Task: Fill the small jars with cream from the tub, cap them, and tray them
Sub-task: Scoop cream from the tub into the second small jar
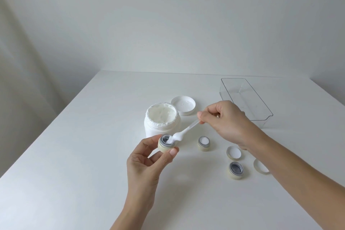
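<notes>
My left hand holds a small cream-coloured jar tilted between thumb and fingers, just in front of the open white tub full of cream. My right hand pinches a clear spatula whose cream-laden tip sits in that jar's mouth. A second small jar, filled with cream, stands uncapped to the right. A third jar stands nearer me with a dark inside. Two small caps lie upside down beside them.
The tub's white lid lies upside down behind the tub. A clear plastic tray sits at the back right of the white table. A wall runs close behind the table.
</notes>
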